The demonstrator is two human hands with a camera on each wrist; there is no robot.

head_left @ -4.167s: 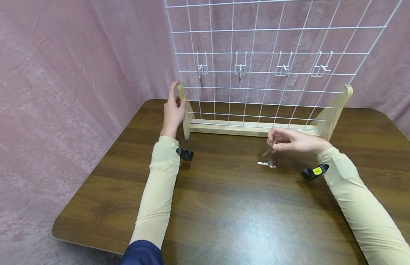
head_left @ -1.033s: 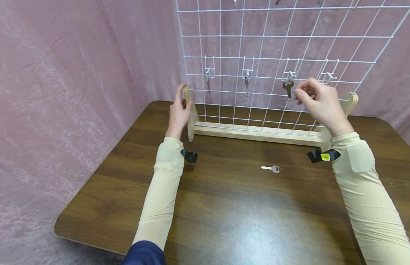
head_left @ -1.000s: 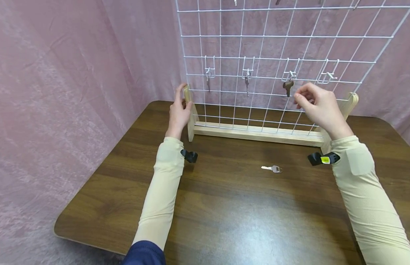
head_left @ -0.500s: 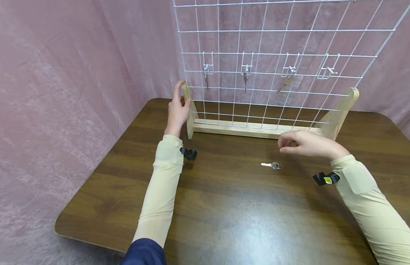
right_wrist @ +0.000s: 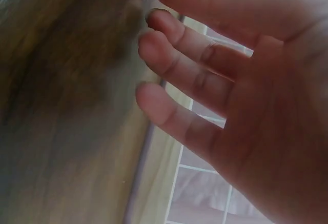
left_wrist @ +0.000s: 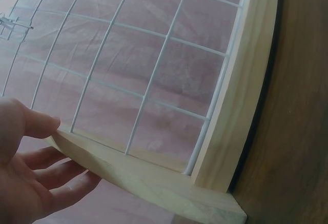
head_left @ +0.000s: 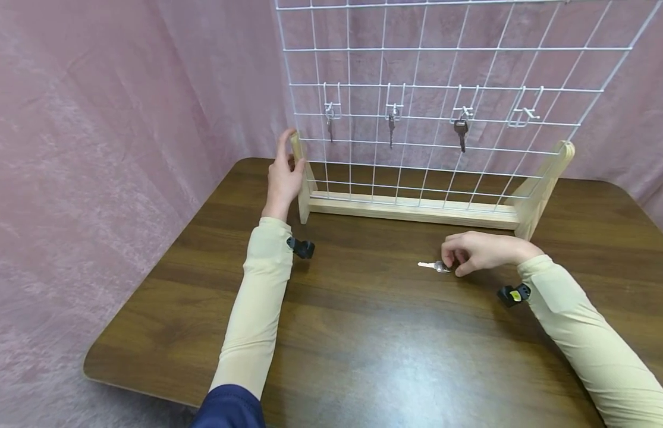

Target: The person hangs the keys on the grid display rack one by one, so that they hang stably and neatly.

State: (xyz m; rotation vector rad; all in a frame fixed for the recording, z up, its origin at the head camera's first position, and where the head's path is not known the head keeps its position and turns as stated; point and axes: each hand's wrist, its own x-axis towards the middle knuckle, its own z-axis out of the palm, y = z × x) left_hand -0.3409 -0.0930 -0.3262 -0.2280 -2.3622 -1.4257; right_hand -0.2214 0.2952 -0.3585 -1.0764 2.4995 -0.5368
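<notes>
My left hand (head_left: 283,181) grips the left wooden upright of the grid stand (head_left: 304,193); in the left wrist view its thumb lies on one side and the fingers on the other. On the table, a silver key (head_left: 429,265) with a ring lies flat, its blade toward the left. The right hand (head_left: 480,249) is at the key's ring end, fingers bent and thumb apart from them. In the right wrist view the key cannot be made out behind the right hand (right_wrist: 256,90). A dark-headed key (head_left: 461,132) hangs on the third hook of the white wire grid (head_left: 411,144).
Two more keys hang on the first hook (head_left: 331,111) and second hook (head_left: 393,111). The fourth hook (head_left: 522,114) at the right carries no key. The stand's wooden base bar (head_left: 406,209) crosses the brown table (head_left: 336,333) behind the lying key.
My right hand held a key low over the table; that key now hangs on the third hook. The right hand has come back down to the lying key. The left hand keeps its place.
</notes>
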